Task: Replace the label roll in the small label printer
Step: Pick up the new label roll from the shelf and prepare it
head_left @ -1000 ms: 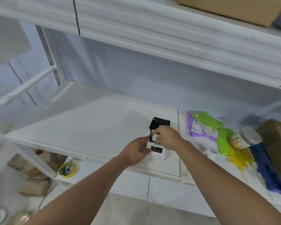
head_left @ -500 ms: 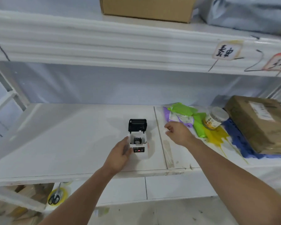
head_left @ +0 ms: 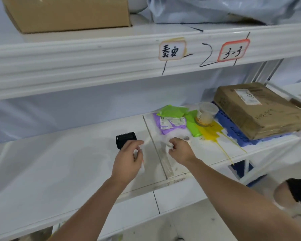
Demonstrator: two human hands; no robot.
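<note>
The small label printer stands on the white shelf point(head_left: 59, 164) with its black lid point(head_left: 126, 140) flipped open. Its white body point(head_left: 141, 165) is mostly hidden under my left hand point(head_left: 128, 161), which wraps over it from the left with the index finger stretched out. My right hand point(head_left: 180, 151) hovers to the right of the printer, fingers curled; a blurred white bit shows at the fingertips. A white label roll point(head_left: 186, 138) lies on the shelf just beyond the knuckles.
Behind the right hand lie purple point(head_left: 165, 125) and green point(head_left: 172, 111) bags, a clear plastic jar point(head_left: 207, 113), a yellow bag point(head_left: 209, 130), and a brown carton point(head_left: 255, 110) on a blue mat point(head_left: 233, 129). The upper shelf beam point(head_left: 94, 61) hangs overhead.
My right hand left the printer's open compartment and moved right toward the bags. My left hand slid from the printer's side to over its body. The view shifted right.
</note>
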